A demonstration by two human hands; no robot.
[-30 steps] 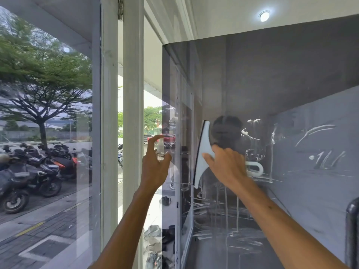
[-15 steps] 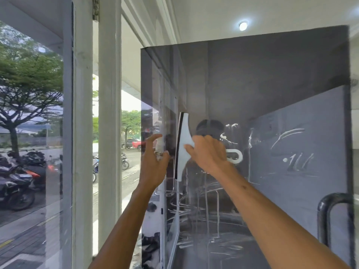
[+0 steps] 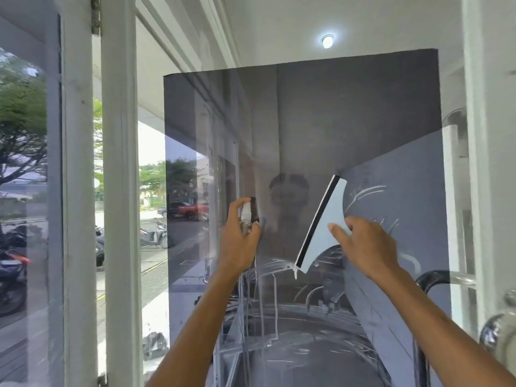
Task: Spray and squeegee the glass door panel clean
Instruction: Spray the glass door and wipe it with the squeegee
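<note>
So the panel (image 3: 335,121) is standing right in front of the person, dark-tinted. Its lower half is showing loads of wet streaks (image 3: 265,303), while the top is looking free of them.

The squeegee (image 3: 326,224) is sitting against the glass about mid-height, right of centre. It's tilted, top leaning right, black rubber edge facing left. My guess is it's being angled so the water is running off the low corner, where a drip is hanging.

The right hand (image 3: 365,244) is doing the holding. Its grip is wrapped around the squeegee's handle end, with one finger stretched onto the white body, probably for pressure. The left hand (image 3: 240,241) is up beside it, nearer the panel's left edge. That grip is clenched around a small bottle (image 3: 247,213), nozzle end up, ready for another spritz I'd say.

Around it, a dark door handle (image 3: 430,277) is curving out at lower right. I reckon that's what's going to be blocking strokes down there. A white post (image 3: 120,191) is standing to the left, with bikes (image 3: 11,275) parked outside.
</note>
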